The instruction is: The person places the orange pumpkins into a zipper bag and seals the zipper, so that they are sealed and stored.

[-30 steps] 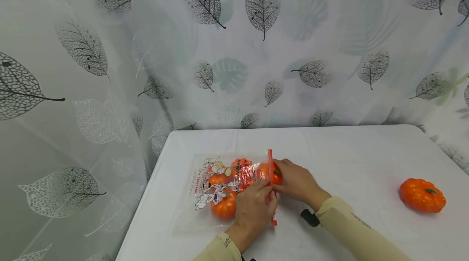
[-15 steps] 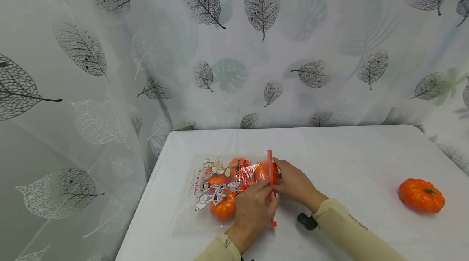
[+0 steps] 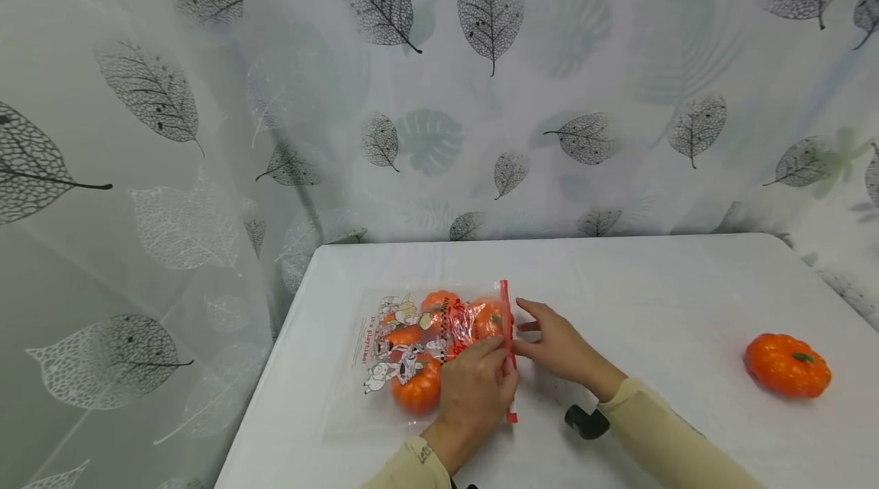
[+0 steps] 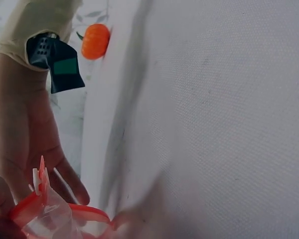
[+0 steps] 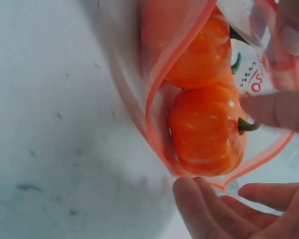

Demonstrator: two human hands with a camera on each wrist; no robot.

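A clear zip bag (image 3: 346,397) with a red edge lies on the left half of the table, and small orange toy pumpkins (image 5: 204,132) show inside it. My left hand (image 3: 474,390) rests over the bag's near side and pinches its red-edged mouth. In the right wrist view the mouth gapes around two pumpkins. My right hand (image 3: 559,340) is at the mouth with fingers spread and nothing held; its thumb is close to the red edge, and contact is hard to tell. Further right sits a loose toy pumpkin (image 3: 787,365) with a green stem.
The white table (image 3: 659,298) carries the bag and the loose pumpkin. A leaf-printed curtain (image 3: 439,168) hangs behind the table and along its left side. A dark wrist camera (image 3: 587,422) juts below the right sleeve.
The pumpkin at the bag's mouth has moved left, further inside. My right hand has let go of it and its fingers have spread. The left hand keeps its place.
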